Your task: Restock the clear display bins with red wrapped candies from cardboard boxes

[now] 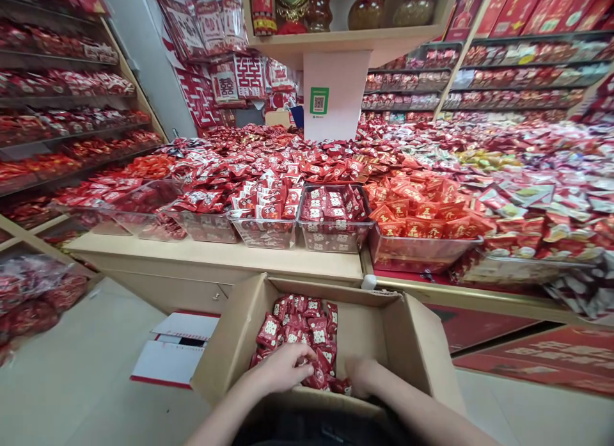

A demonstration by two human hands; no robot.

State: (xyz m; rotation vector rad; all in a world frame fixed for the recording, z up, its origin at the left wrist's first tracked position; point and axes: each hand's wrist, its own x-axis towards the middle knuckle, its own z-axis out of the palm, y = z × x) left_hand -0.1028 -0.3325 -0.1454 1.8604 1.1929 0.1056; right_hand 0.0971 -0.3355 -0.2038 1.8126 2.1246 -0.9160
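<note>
An opened cardboard box (396, 334) is in front of my body, its flaps spread outward. Dark red candy packets (292, 321) with pale printed characters lie heaped in its left and middle part. My left hand (288, 367) reaches in over the heap, thumb and fingers curled around a red candy packet (314, 374). On the right side of the box floor is my right hand (365, 375), beside the near edge of the heap. It is smeared by motion and its fingers do not show clearly.
Clear plastic bins (336, 235) of wrapped sweets line the counter (192, 251) ahead. Orange-red packets (422, 209) fill a bin at the right. A white carton (173, 356) lies on the floor at the left. Above, a wooden shelf (355, 39) overhangs the display.
</note>
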